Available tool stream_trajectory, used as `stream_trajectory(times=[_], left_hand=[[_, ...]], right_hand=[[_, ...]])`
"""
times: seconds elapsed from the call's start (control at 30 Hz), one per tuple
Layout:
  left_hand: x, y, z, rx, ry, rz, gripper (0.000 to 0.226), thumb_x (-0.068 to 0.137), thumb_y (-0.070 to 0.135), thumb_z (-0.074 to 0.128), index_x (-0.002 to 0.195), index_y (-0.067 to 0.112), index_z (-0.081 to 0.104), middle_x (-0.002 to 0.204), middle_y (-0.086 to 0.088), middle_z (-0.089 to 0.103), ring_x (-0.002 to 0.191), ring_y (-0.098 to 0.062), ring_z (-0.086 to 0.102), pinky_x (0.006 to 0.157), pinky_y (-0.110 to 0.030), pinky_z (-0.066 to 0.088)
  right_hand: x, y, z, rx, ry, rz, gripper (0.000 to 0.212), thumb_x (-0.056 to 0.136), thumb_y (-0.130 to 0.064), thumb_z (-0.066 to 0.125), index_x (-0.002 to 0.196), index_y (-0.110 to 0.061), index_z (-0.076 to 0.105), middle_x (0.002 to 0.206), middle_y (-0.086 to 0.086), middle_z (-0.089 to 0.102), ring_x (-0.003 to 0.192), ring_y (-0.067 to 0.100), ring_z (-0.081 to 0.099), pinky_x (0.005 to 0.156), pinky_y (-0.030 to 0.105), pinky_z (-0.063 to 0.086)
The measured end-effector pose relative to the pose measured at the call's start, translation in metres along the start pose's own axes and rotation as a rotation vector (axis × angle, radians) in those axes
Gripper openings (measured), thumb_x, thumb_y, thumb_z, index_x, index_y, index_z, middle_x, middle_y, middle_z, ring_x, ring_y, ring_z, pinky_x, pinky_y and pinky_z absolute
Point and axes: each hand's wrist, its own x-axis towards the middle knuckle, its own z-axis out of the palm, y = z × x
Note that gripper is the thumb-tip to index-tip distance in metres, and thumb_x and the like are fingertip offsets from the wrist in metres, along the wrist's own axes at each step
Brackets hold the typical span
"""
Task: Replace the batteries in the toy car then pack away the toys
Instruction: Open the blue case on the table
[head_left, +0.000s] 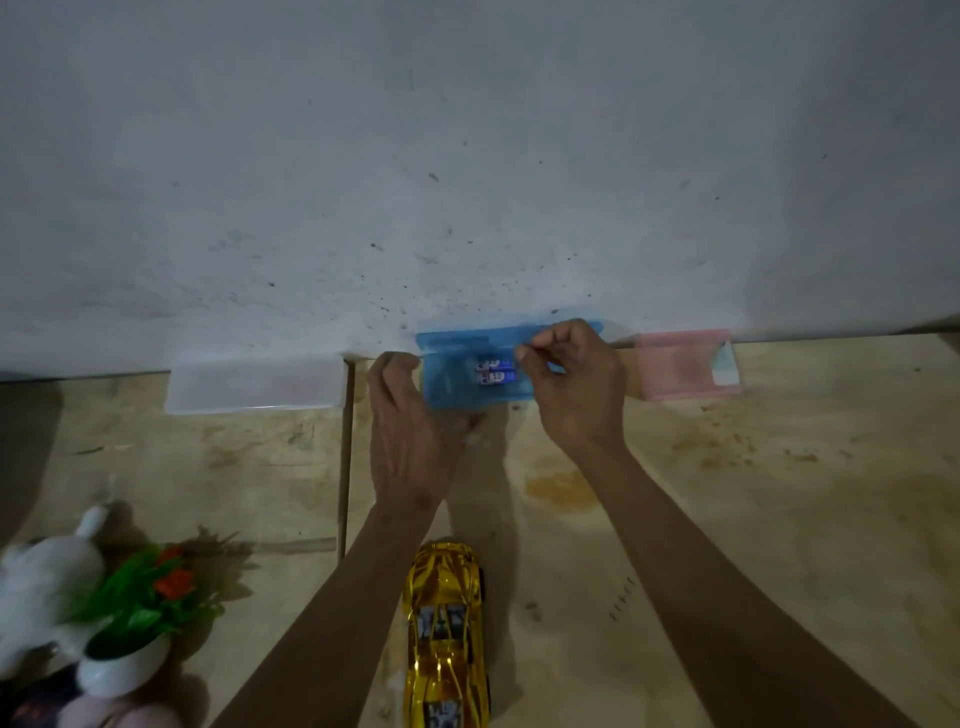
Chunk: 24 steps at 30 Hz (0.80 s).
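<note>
dim, bluish light; soft shadows under both forearms, wide-angle bending at the edges, blur at lower left.

No legible txt; print on batteries too blurred.

Surface: stained plywood against a wall.
On it: 3 boxes, clear, blue, pink; gold toy car; potted plant; plush toy.
</note>
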Motion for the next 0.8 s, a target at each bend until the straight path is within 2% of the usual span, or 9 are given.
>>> stream_trajectory(times=[0.07,0.17,0.23,0.37,0.47,0.6,0.7,0.8], left_hand=[[-0.001,-0.003,0.001,0.048,-0.045,0.039,0.065,0.075,0.026,0.085,0.126,0.004,0.05,0.133,-0.018,0.049,0.117,-0.032,0.051,0.08,-0.044,0.057],[0.005,-0.01,0.006,0.124,-0.094,0.073,0.051,0.088,0.033,0.074,0.13,0.011,0.057,0.146,-0.017,0.046,0.131,-0.037,0.047,0.094,-0.053,0.055],[0.009,-0.012,0.006,0.137,-0.104,0.07,0.055,0.088,0.038,0.073,0.134,0.011,0.058,0.147,-0.017,0.048,0.132,-0.037,0.047,0.098,-0.052,0.052],[0.014,-0.016,0.004,0.145,-0.14,0.093,0.068,0.086,0.048,0.071,0.138,0.008,0.055,0.138,-0.011,0.058,0.124,-0.031,0.051,0.097,-0.046,0.052],[0.016,-0.013,0.002,0.165,-0.138,0.085,0.072,0.084,0.047,0.075,0.137,0.003,0.056,0.136,-0.014,0.06,0.121,-0.033,0.054,0.096,-0.043,0.051],[0.017,-0.009,0.0,0.209,-0.161,0.1,0.073,0.083,0.046,0.074,0.137,0.001,0.055,0.137,-0.016,0.059,0.121,-0.035,0.055,0.095,-0.043,0.052],[0.02,-0.011,-0.002,0.223,-0.184,0.123,0.069,0.083,0.036,0.077,0.137,-0.001,0.055,0.135,-0.017,0.059,0.119,-0.036,0.055,0.095,-0.046,0.053],[0.023,-0.013,-0.003,0.242,-0.206,0.138,0.067,0.08,0.024,0.083,0.135,-0.004,0.057,0.132,-0.021,0.06,0.114,-0.04,0.058,0.095,-0.049,0.054]], right_hand=[[0.009,0.003,-0.007,-0.112,-0.072,-0.101,0.025,0.086,-0.003,0.072,0.08,-0.021,0.055,0.081,-0.007,0.064,0.083,0.009,0.067,0.074,0.026,0.055],[0.017,0.008,-0.016,-0.27,-0.217,-0.222,0.011,0.089,-0.001,0.063,0.089,-0.012,0.059,0.087,-0.005,0.065,0.087,0.013,0.066,0.078,0.029,0.055],[0.016,0.007,-0.017,-0.399,-0.297,-0.308,0.011,0.088,0.001,0.061,0.094,-0.008,0.064,0.093,0.001,0.069,0.087,0.016,0.065,0.08,0.028,0.053],[0.012,0.015,-0.01,-0.705,-0.358,-0.504,0.024,0.087,-0.003,0.061,0.108,-0.005,0.07,0.098,0.012,0.073,0.097,0.029,0.065,0.075,0.037,0.056],[0.008,0.025,-0.006,-0.834,-0.371,-0.513,0.027,0.088,-0.01,0.056,0.112,-0.008,0.068,0.099,0.01,0.073,0.103,0.031,0.062,0.077,0.043,0.058],[0.002,0.031,-0.004,-0.852,-0.381,-0.493,0.031,0.091,-0.019,0.049,0.118,-0.013,0.064,0.112,0.008,0.068,0.106,0.032,0.056,0.084,0.045,0.055],[0.003,0.03,0.001,-0.873,-0.491,-0.525,0.042,0.095,-0.032,0.037,0.125,-0.018,0.062,0.117,0.005,0.061,0.108,0.029,0.053,0.085,0.045,0.049],[0.004,0.028,0.005,-0.898,-0.561,-0.505,0.05,0.097,-0.042,0.025,0.121,-0.02,0.063,0.114,0.003,0.057,0.107,0.026,0.051,0.083,0.043,0.044]])
